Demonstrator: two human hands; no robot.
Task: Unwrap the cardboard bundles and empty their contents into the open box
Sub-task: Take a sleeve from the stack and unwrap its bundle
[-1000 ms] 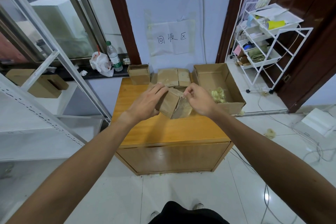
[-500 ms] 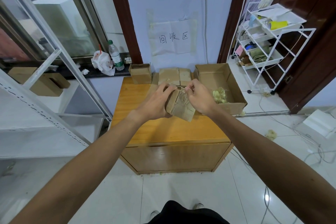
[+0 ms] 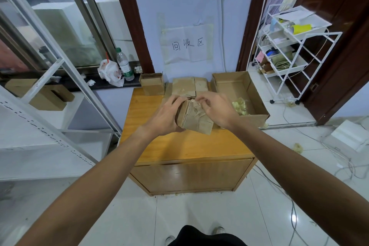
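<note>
My left hand [image 3: 165, 115] grips the bundle's [image 3: 196, 120] left side, fingers curled over its top and thumb underneath. My right hand [image 3: 217, 110] is curled at the top far edge, fingertips pinching the creased wrapping there. The bundle is raised just off the desk [image 3: 179, 146], near its middle and tilted towards me.

I judge it to be light, since one hand carries it easily. The cardboard looks soft and worn, creased along its faces, so it should bend rather than crack. A hard squeeze would likely crush it and jam the opening. The glossy patch at the top looks like tape or film, probably slick. I would hold the firmer side edges with the left hand and peel from the loose top flap with the right.

The box [image 3: 253, 120] is just right of the bundle, with some pale yellow filling [image 3: 240, 106] in it. Other bundles [image 3: 183, 86] lie at the desk's far edge, with a small carton [image 3: 152, 84] left of them.
</note>
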